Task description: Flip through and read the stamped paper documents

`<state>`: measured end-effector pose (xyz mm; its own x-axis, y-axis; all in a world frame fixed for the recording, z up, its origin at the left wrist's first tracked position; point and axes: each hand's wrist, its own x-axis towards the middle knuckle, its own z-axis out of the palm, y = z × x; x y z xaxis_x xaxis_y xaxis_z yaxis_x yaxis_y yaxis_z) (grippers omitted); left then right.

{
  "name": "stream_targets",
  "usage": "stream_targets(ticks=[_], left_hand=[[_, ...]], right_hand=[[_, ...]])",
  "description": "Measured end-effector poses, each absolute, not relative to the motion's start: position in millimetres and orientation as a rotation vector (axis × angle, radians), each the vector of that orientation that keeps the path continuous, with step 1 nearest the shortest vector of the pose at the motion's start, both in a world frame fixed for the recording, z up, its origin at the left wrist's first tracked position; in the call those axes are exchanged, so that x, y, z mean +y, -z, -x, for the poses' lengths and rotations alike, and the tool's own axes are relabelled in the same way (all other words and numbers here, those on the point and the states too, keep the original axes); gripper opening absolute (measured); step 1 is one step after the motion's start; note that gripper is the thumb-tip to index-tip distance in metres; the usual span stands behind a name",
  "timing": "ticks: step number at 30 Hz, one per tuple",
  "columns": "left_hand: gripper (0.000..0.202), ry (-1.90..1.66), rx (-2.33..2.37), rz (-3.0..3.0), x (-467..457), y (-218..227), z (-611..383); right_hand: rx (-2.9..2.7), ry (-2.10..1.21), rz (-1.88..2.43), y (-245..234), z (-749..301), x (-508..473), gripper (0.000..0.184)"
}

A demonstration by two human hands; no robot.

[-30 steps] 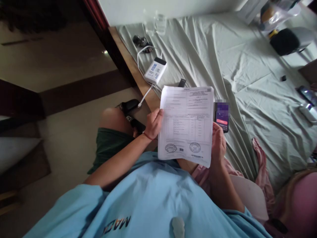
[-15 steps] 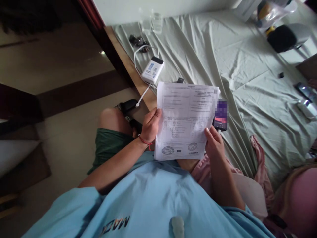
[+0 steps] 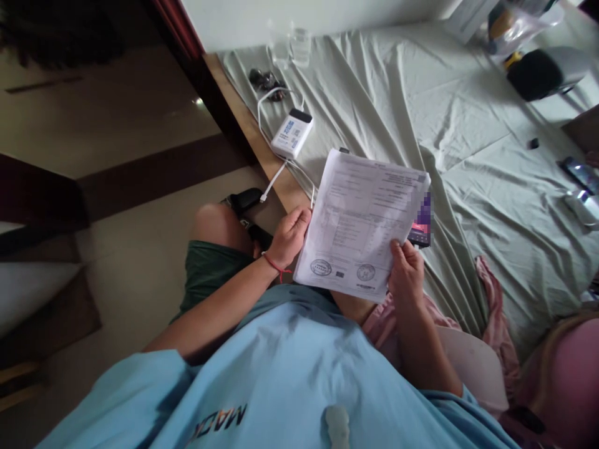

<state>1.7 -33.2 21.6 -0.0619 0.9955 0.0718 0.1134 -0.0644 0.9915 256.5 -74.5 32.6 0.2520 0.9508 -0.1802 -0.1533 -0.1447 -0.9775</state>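
Between my two hands is a printed paper document (image 3: 360, 224) with round stamps along its lower edge, tilted clockwise above my lap. It looks like a stack of several sheets. My left hand (image 3: 290, 237), with a red string on its wrist, is closed at the left edge of the paper, thumb on top. My right hand (image 3: 406, 268) grips the lower right edge, its thumb over the front and its fingers behind, out of sight. Just beyond the right edge lies a phone (image 3: 422, 224), partly covered by the paper.
A white power bank (image 3: 292, 134) with cables lies on the green bed sheet (image 3: 374, 93). Behind it are sunglasses (image 3: 266, 81) and a clear cup (image 3: 300, 47). A dark case (image 3: 538, 73) sits at the far right. Pink cloth (image 3: 493, 305) hangs at the bed's near edge.
The paper document has turned clockwise, its top swinging right and covering more of the phone. Both hands stay at its edges.
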Motion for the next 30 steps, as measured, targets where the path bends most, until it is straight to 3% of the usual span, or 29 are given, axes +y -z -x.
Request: stream_targets(ticks=[9, 18, 24, 30], left_hand=[[0.028, -1.116, 1.502, -1.656, -38.6, -15.5, 2.4], [0.032, -1.152, 1.438, -1.522, -35.3, -7.1, 5.4], [0.035, -1.22, 1.357, -1.152, -36.2, -10.1, 2.6], [0.032, -1.24, 1.307, -0.965, -35.4, -11.6, 3.9]], right_hand=[[-0.862, -1.118, 1.39, -24.6, -254.8, -75.4, 0.031], [-0.939, -1.098, 1.463, -25.7, -256.1, -75.8, 0.036], [-1.131, -0.816, 1.668, -39.0, -261.3, -75.5, 0.045], [-0.986, -1.066, 1.588, -33.0, -258.4, -75.4, 0.039]])
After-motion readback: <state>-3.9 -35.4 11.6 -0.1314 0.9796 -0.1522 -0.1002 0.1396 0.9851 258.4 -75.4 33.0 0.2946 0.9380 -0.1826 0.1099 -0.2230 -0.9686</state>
